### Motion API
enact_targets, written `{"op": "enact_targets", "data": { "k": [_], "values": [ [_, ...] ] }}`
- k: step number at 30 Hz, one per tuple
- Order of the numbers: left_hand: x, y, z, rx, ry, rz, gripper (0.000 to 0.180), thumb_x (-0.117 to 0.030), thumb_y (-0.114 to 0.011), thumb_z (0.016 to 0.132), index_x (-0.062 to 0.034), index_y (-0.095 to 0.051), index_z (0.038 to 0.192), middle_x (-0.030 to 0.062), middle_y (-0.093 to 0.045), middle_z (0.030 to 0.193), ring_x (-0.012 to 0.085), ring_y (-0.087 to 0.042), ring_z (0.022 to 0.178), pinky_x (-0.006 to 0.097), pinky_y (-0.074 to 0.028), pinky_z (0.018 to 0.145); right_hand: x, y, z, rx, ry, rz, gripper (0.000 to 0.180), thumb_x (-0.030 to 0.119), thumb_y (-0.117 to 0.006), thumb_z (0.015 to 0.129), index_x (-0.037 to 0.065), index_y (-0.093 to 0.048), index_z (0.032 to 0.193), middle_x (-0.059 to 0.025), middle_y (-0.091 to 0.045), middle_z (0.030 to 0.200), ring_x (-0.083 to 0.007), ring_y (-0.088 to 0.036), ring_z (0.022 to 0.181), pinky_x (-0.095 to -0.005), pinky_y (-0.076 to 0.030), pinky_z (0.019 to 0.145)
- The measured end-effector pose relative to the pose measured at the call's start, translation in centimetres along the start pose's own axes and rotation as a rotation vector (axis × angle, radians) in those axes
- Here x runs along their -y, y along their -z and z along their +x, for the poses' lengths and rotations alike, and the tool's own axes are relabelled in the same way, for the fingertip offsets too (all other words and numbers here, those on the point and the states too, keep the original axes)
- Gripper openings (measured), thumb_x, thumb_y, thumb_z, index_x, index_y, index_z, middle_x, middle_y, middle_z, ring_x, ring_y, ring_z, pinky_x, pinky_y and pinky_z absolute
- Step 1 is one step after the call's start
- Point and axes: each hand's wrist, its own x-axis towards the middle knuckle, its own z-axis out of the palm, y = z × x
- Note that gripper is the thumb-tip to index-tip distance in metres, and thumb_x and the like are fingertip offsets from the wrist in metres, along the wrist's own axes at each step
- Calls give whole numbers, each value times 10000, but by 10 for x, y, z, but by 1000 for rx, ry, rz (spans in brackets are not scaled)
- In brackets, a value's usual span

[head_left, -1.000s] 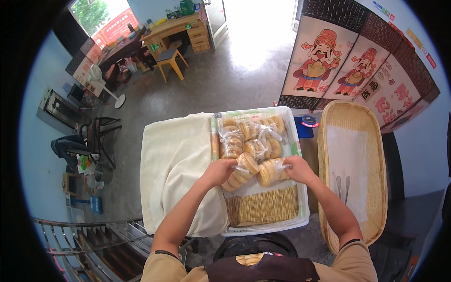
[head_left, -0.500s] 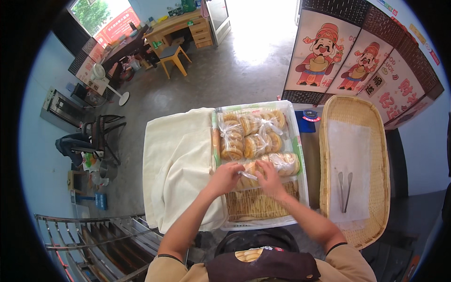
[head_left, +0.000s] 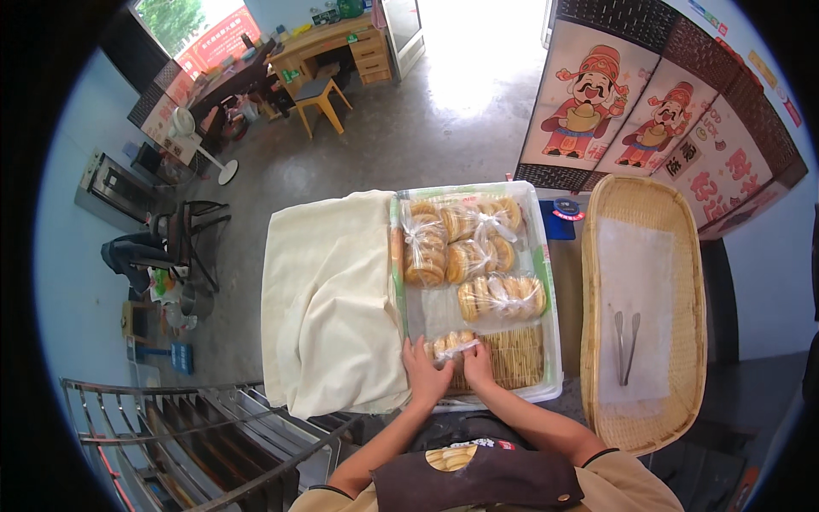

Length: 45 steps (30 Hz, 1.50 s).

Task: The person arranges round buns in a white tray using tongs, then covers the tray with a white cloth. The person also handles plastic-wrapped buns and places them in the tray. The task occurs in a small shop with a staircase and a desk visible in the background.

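Note:
A clear plastic bag of round baked pastries point(head_left: 449, 343) sits between my two hands at the near left of a white rectangular tray point(head_left: 554, 354). My left hand point(head_left: 426, 372) grips its left side. Fingers of my right hand point(head_left: 479, 368) close on its right side. Behind it lies another tied bag of pastries point(head_left: 502, 297), with more knotted bags point(head_left: 424, 249) at the tray's far end. A slatted bamboo mat point(head_left: 522, 357) shows at the tray's near end, partly covered by my hands.
Cream cloth point(head_left: 328, 299) hangs over the tray's left side. To the right stands a long woven basket point(head_left: 689, 341), holding a white sheet and metal tongs point(head_left: 627, 350). A metal rack point(head_left: 205, 444) is at the lower left. Behind are a folding screen point(head_left: 589, 102) and a yellow stool point(head_left: 322, 104).
The bag in my hands has come nearer to me, from beside the middle bag down to the bamboo mat. Both hands moved with it, going from its top to its sides.

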Motion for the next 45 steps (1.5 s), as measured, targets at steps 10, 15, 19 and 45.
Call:
{"op": "enact_targets", "data": {
  "k": [10, 15, 19, 45],
  "values": [
    [36, -29, -15, -83, 691, -494, 734, -188, -844, 843, 79, -526, 1449, 265, -647, 1348, 379, -643, 1242, 443, -493, 1105, -4, 7, -16, -37, 71, 65, 302, 72, -523, 1042, -7, -647, 1306, -213, -626, 1276, -409, -601, 1225, -444, -471, 1080],
    [55, -47, -13, -25, 770, -809, 525, -96, -793, 845, 36, -620, 1323, 176, -728, 1201, 287, -719, 1077, 402, -577, 942, -4, 8, -30, 5, 73, 57, 303, 70, -536, 1031, 18, -665, 1300, -195, -642, 1229, -390, -619, 1203, -438, -483, 1060],
    [35, -33, -7, -9, 825, -729, 513, -48, -725, 890, 20, -573, 1375, 161, -691, 1278, 266, -702, 1134, 394, -591, 940, 8, 13, -30, 78, 172, 68, 326, 97, -556, 1043, 31, -664, 1343, -174, -637, 1256, -362, -625, 1214, -430, -484, 1066],
    [19, -1, 117, 98, -482, 4, 745, -148, -789, 780, -62, -559, 1484, 218, -522, 1562, 441, -378, 1564, 644, -169, 1325, 135, 78, 56, -103, 709, -283, 319, 7, -740, 883, 17, -712, 1200, -171, -641, 1199, -361, -639, 1208, -448, -540, 1006]
  ]
}}
